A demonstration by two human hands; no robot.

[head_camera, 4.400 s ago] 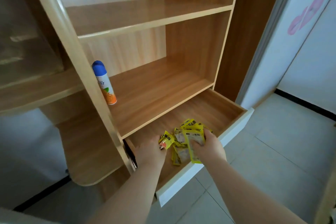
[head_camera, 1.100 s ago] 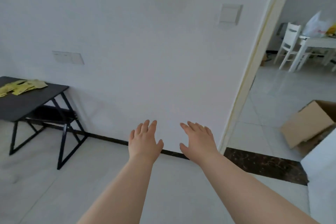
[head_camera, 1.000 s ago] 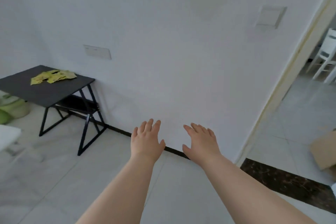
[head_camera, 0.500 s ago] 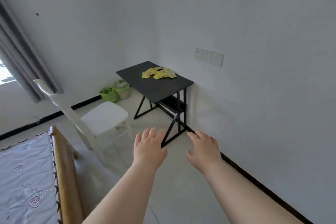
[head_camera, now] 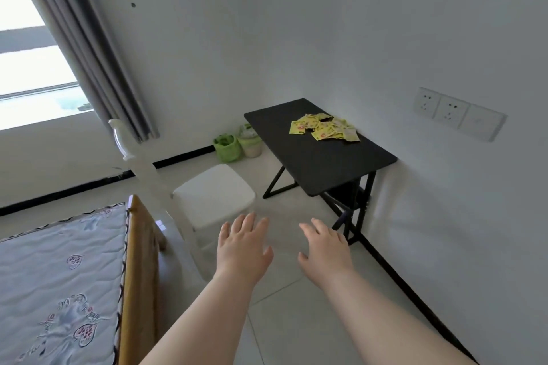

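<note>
floor (head_camera: 296, 320): pale tiles, with a dark skirting strip along the foot of the walls.
bed (head_camera: 59, 281): lower left. it has a quilted mattress with heart patterns, and its wooden side rail faces the hands.
curtain (head_camera: 89, 47): grey, hanging beside a bright window (head_camera: 26, 68) at upper left.
black table (head_camera: 326, 166): set against the right-hand wall on crossed black legs, well ahead of both hands.
white chair (head_camera: 213, 195): between bed and table. the seat lies just beyond the left fingertips and is not touched.

forearms: both bare, extended forward from the bottom edge, roughly parallel, held over the floor.
left hand (head_camera: 241, 249): palm down, back of the hand toward the camera. fingers are straight and close together, with the thumb out to the right. it holds nothing and touches nothing.
right hand (head_camera: 324, 249): palm down, fingers straight and slightly spread, thumb out to the left. it is empty and in contact with nothing.
the two hands sit level with each other, thumbs inward, with a strip of floor between them.

socket plate (head_camera: 456, 112): white triple panel on the wall, above and right of the table.
two small bins (head_camera: 234, 145): one green, one pale, on the floor in the corner just left of the table.
yellow packets (head_camera: 324, 127): a loose heap lying flat on the far half of the tabletop, toward the wall side and well apart from both hands. the print is too small to read.
</note>
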